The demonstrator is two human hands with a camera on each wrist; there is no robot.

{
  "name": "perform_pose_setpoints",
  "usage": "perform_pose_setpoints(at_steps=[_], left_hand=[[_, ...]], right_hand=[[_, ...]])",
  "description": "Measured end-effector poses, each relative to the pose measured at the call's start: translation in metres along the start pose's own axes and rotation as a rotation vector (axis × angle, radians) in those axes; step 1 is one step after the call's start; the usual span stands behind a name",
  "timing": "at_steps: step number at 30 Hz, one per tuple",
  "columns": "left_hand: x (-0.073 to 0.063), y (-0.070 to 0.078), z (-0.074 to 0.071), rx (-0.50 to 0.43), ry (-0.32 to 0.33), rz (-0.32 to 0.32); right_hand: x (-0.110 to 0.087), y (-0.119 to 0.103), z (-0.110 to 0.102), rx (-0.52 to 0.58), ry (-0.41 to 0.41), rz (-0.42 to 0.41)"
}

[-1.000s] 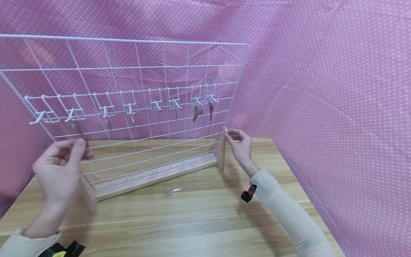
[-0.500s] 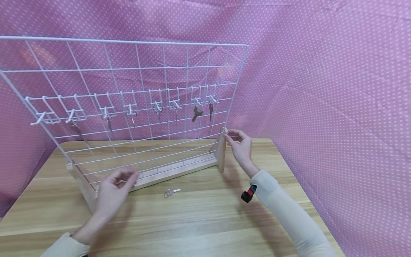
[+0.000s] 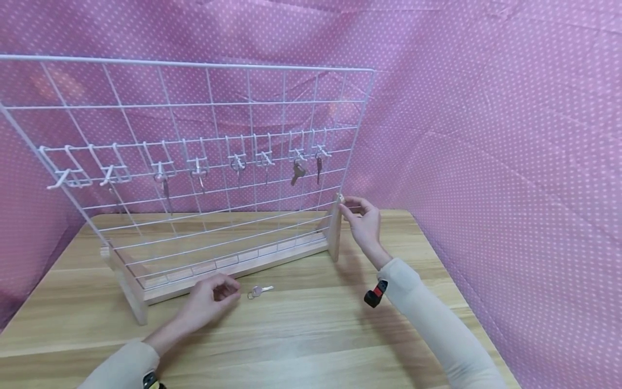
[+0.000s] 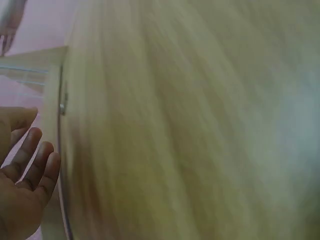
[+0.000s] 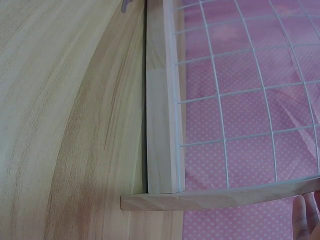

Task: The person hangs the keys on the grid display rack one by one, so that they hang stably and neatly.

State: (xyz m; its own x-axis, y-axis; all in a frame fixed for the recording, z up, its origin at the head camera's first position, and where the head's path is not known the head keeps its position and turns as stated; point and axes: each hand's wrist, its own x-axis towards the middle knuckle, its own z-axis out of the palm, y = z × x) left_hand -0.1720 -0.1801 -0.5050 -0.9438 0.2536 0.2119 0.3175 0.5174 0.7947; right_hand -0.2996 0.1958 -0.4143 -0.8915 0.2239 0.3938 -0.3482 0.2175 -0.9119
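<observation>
A small key on a ring (image 3: 260,290) lies on the wooden table in front of the rack. My left hand (image 3: 211,300) is just left of it, fingers loosely bent and apart from the key, holding nothing. The rack is a white wire grid (image 3: 228,102) in a wooden base (image 3: 238,270). With thumb and fingers, my right hand (image 3: 365,224) pinches the top of the rack's right wooden end post (image 3: 334,229); the fingertips' far side is hidden. In the right wrist view only a few fingers (image 5: 302,217) show beside that post.
White hooks run in a row across the grid; keys hang from several, such as a key (image 3: 297,173) toward the right. The leftmost hook (image 3: 68,177) bears no key. A left end post (image 3: 126,286) stands on the table (image 3: 301,346). Pink dotted cloth (image 3: 486,135) surrounds it.
My left hand has come down from beside the key on the second hook from the left, moving right toward the key on the table. That hanging key has swung. My right hand stays put.
</observation>
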Motion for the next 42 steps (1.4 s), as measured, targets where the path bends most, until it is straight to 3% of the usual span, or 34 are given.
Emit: perform_pose_setpoints(at_steps=[6,13,28,42], left_hand=[[0.006,-0.012,0.008,0.101,-0.061,0.083],[0.016,-0.013,0.013,0.229,-0.105,0.157],[0.023,-0.008,0.020,0.346,-0.124,0.207],[0.031,0.001,0.025,0.398,-0.229,0.241]], right_hand=[[0.000,0.000,-0.001,-0.002,-0.002,0.022],[0.000,0.001,-0.002,0.001,-0.003,0.003],[0.001,0.003,-0.002,0.004,0.009,-0.022],[0.000,0.001,-0.001,0.013,-0.006,-0.031]])
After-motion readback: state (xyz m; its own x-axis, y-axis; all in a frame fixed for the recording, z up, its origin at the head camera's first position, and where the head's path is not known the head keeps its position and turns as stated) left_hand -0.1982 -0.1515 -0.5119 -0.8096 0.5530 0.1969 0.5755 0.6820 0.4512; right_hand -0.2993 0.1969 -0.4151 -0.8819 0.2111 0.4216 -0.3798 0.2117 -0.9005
